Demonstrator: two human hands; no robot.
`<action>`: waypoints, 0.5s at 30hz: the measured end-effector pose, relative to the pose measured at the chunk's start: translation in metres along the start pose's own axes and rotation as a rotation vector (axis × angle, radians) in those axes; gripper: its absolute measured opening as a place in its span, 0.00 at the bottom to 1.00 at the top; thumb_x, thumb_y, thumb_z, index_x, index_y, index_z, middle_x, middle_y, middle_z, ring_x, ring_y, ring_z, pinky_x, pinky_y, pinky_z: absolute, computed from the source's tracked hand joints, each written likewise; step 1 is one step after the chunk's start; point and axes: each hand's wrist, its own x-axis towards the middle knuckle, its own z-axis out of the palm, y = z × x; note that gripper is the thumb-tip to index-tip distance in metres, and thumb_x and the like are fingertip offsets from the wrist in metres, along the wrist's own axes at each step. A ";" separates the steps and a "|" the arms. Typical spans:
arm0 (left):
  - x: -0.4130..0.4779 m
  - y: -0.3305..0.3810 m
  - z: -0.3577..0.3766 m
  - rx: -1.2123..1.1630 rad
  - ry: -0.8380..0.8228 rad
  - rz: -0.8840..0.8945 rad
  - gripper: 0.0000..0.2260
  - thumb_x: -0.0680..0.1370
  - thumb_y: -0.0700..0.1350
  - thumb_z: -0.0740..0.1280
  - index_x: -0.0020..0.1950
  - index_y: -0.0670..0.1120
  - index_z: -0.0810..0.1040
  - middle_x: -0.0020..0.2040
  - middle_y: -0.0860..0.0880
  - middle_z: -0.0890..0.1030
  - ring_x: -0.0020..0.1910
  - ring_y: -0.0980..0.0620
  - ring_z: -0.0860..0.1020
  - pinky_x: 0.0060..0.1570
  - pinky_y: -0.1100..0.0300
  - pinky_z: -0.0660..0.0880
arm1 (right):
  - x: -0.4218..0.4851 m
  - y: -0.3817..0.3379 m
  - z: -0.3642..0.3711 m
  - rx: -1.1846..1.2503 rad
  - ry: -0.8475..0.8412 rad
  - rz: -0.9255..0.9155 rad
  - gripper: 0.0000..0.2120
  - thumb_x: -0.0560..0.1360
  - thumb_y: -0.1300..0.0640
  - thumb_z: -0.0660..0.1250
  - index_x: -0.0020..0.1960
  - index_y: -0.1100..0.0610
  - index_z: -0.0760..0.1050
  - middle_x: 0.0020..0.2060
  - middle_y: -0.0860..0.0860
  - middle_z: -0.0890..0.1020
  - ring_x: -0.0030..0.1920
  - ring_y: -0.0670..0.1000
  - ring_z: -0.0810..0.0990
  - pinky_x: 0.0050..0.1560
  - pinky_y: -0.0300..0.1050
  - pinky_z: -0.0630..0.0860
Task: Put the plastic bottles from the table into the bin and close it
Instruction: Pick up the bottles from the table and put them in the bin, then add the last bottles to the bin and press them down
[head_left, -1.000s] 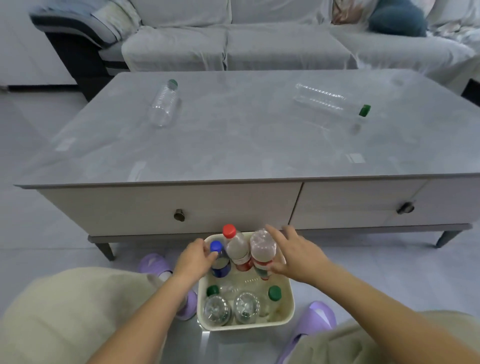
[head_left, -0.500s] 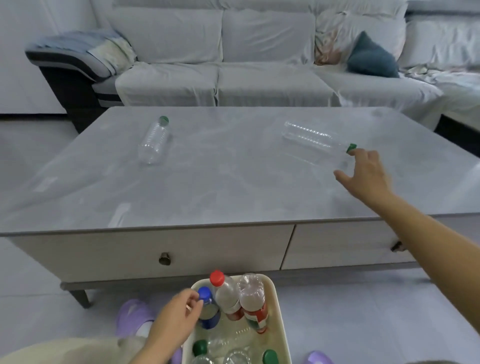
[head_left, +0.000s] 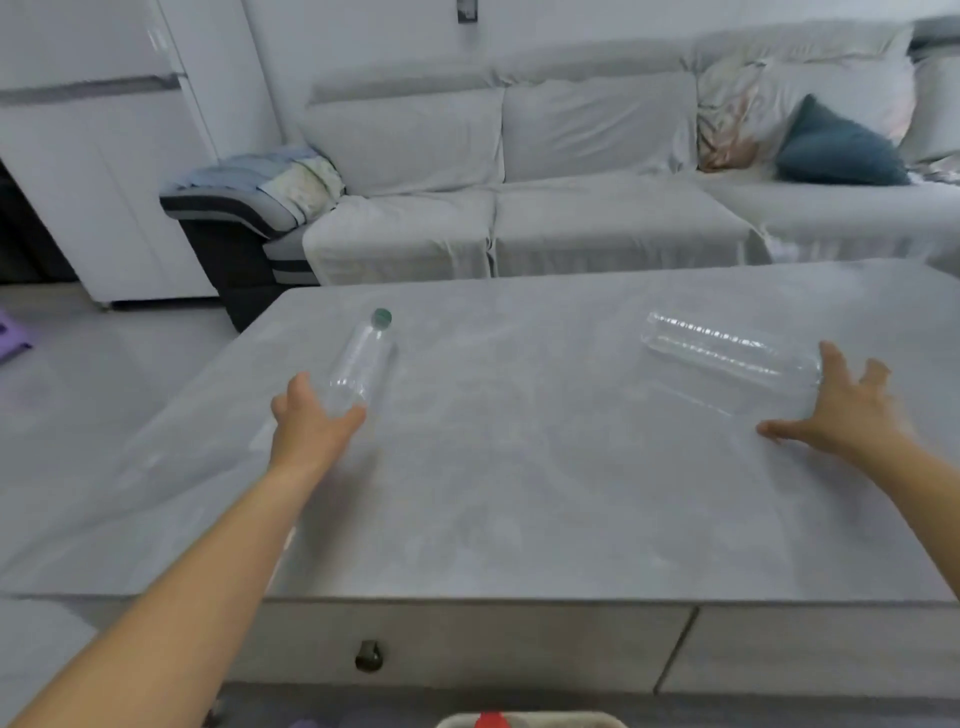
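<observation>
Two clear plastic bottles lie on the grey table. The small bottle, with a green cap, points away from me on the left; my left hand is at its near end, thumb and fingers spread around the base, not closed on it. The large bottle lies crosswise on the right. My right hand is spread wide at its right end, touching it and hiding the cap. At the bottom edge only the cream rim of the bin shows, with a red bottle cap inside.
A grey sofa with a dark blue cushion stands behind the table. The table front has two drawers, one with a dark knob. A white cabinet is at the far left.
My left hand left the bin and reached up to the small bottle's base. My right hand has spread over the large bottle's cap end. The view tilted up, so the bin is almost out of frame.
</observation>
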 end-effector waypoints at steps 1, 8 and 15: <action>0.016 0.000 0.004 0.021 0.001 -0.025 0.38 0.70 0.51 0.73 0.73 0.43 0.57 0.70 0.39 0.60 0.62 0.36 0.71 0.60 0.50 0.69 | 0.009 0.001 0.003 0.005 0.001 -0.007 0.60 0.52 0.41 0.81 0.73 0.42 0.46 0.73 0.60 0.50 0.68 0.70 0.61 0.65 0.66 0.64; 0.098 0.005 0.033 0.250 -0.025 -0.071 0.33 0.72 0.61 0.67 0.66 0.40 0.63 0.64 0.36 0.70 0.52 0.35 0.74 0.50 0.46 0.73 | 0.054 -0.009 0.018 -0.016 -0.082 -0.071 0.54 0.60 0.41 0.78 0.75 0.45 0.48 0.72 0.63 0.57 0.70 0.65 0.61 0.68 0.58 0.62; 0.054 0.023 0.016 0.175 -0.210 -0.026 0.32 0.67 0.57 0.72 0.64 0.40 0.71 0.54 0.44 0.77 0.46 0.45 0.75 0.44 0.56 0.70 | 0.012 -0.023 0.005 0.162 0.048 -0.182 0.23 0.75 0.50 0.65 0.68 0.56 0.66 0.40 0.58 0.79 0.48 0.62 0.77 0.51 0.54 0.72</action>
